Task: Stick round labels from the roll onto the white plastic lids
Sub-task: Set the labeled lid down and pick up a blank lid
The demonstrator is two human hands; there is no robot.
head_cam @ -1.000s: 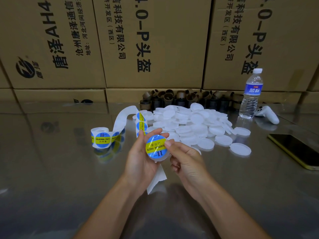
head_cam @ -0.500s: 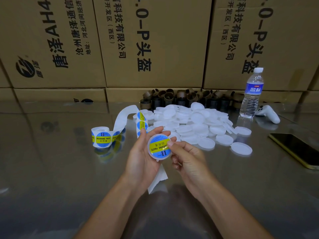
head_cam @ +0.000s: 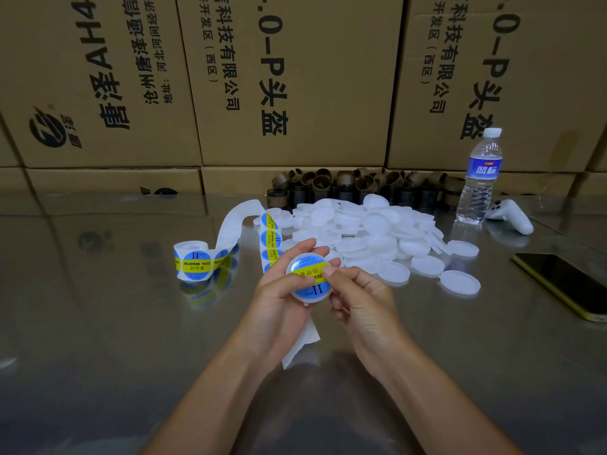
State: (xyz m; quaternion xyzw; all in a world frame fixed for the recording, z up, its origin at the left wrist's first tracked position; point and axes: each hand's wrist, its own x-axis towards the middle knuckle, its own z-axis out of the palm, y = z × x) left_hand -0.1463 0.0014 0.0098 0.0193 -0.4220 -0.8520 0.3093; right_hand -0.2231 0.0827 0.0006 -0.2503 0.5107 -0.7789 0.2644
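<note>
we're at a shiny metal table with a wall of printed cardboard boxes behind it. far left: roll sits on the table with its axis upright, outer blue/yellow label reading soldering paste toward us. white liner arcs up off the roll to the right, then drops toward the hands carrying a column of unpeeled labels; its bare tail shows below the left hand. centre: left hand is clamped on one lid, thumb across the left of the top, fingers curled round the far rim. lid is held off the table between both hands, face tilted toward us. label already sits on it, roughly centred, print turned about upside down to us. right hand pinches the lid's right edge, one fingertip on the label's right side, other fingers curled below. we can't tell if the label is pressed flat under the fingers. right of the hands: pile of bare white lids, a loose heap with a few singles strayed along its right side. behind the pile, against the boxes, a cluster of brown cardboard cores. further right: water bottle upright and capped, white controller just beside its base. far right: phone lying flat, screen dark, yellow case, well apart from the pile
</note>
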